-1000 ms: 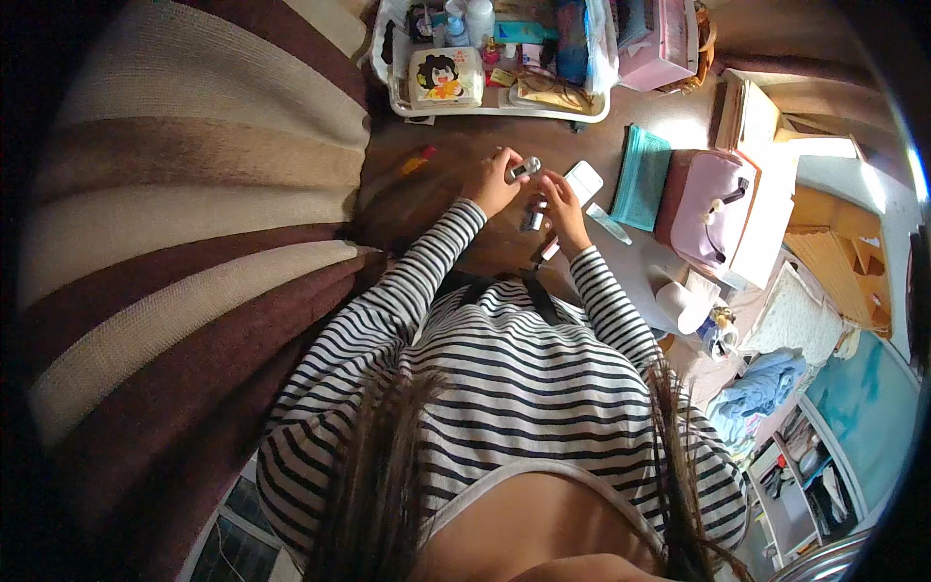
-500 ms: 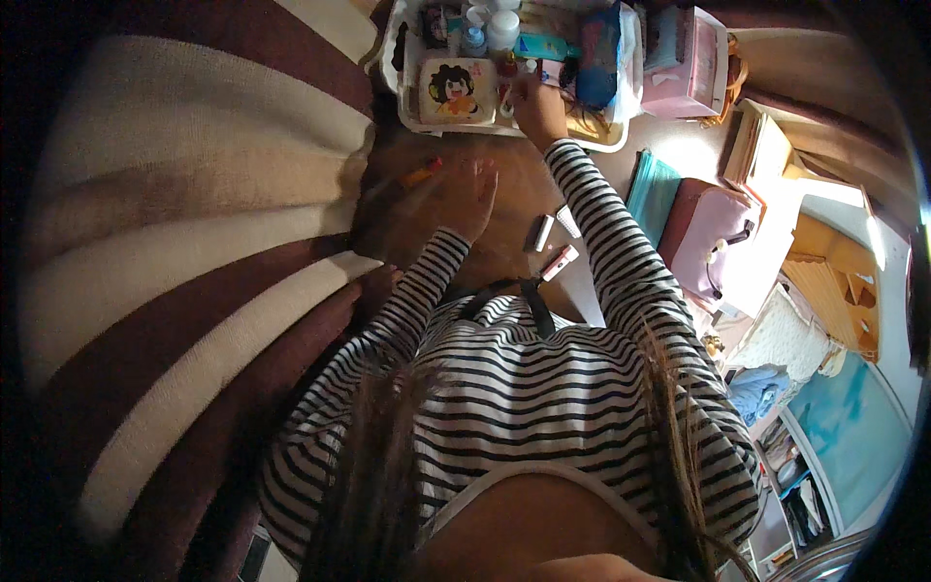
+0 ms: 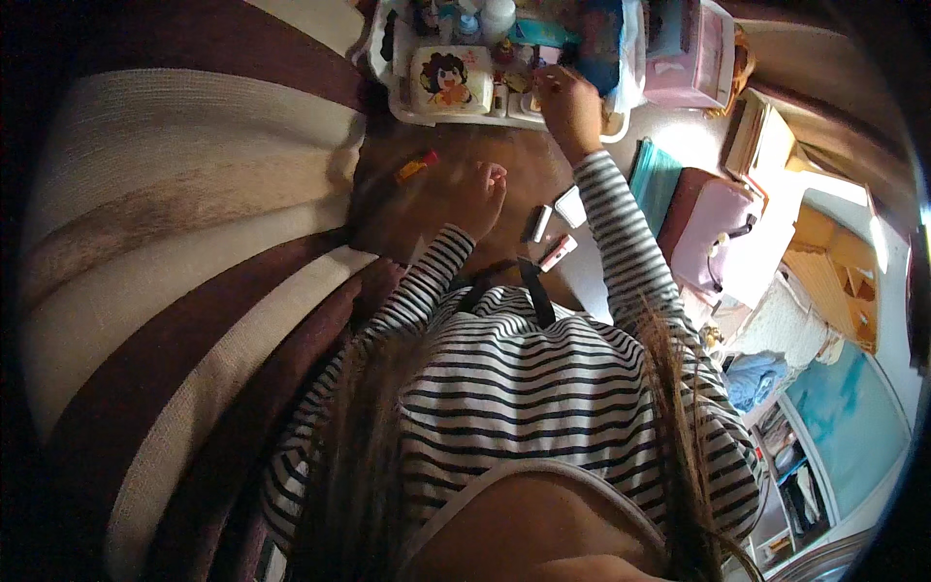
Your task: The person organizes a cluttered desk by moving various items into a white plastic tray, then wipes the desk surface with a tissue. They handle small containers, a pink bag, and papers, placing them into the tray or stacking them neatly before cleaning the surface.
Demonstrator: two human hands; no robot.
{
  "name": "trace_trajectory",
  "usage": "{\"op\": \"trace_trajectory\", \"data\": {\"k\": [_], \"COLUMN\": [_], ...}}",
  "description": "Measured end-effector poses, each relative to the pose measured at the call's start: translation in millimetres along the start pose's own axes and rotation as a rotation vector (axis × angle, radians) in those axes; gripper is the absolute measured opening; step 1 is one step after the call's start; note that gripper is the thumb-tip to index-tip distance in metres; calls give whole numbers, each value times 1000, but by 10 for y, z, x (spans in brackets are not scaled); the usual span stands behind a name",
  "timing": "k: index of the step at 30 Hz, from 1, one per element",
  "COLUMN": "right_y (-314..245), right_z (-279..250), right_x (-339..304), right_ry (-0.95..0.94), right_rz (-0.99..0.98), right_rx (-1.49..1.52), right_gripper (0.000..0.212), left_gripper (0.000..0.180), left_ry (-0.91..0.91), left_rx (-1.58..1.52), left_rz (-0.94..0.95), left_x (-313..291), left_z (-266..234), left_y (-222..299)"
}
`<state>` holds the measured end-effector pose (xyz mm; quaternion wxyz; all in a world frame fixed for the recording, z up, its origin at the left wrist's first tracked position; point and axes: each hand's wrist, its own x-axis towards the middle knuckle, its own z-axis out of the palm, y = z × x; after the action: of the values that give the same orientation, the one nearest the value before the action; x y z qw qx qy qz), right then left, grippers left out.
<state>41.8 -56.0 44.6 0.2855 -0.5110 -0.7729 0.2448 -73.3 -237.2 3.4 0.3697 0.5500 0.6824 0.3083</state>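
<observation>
Far left, I see the curtain (image 3: 213, 126), then a red-and-yellow tube (image 3: 417, 167) on the tabletop (image 3: 448, 145). Behind it, the case (image 3: 452, 80) sits inside the white basket (image 3: 456, 118). My left hand (image 3: 480, 196) has a loose, half-curled grip, visibly bare. To its right lie a white stick (image 3: 542, 223) and a pink stick (image 3: 558, 253). My right hand (image 3: 570, 105) is over the basket's right half, fingertips bunched; I cannot tell whether its grip has hold of anything. Further right stands the pink bag (image 3: 713, 233).

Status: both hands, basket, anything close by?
Right hand over white basket, grip unclear. Left hand half-curled over brown table, no object visible. Cartoon-decorated box in basket, left of right hand.
</observation>
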Motion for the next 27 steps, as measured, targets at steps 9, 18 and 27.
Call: {"op": "trace_trajectory", "data": {"k": [9,18,27], "right_y": [597,456,268], "right_z": [-480,-128,111], "right_x": [-1990,-2907,-2455], "right_ry": [-67,-491,-386], "right_rz": [559,736,514], "right_rx": [-96,-343,188], "right_gripper": [15,42,29], "left_gripper": [41,32,41], "left_ry": [-468,-386,17], "left_rx": [256,411,195], "left_rz": [-167,-73,-269], "left_x": [-310,-448,46], "left_z": [731,1054,409], "left_y": [-47,-58,-693]}}
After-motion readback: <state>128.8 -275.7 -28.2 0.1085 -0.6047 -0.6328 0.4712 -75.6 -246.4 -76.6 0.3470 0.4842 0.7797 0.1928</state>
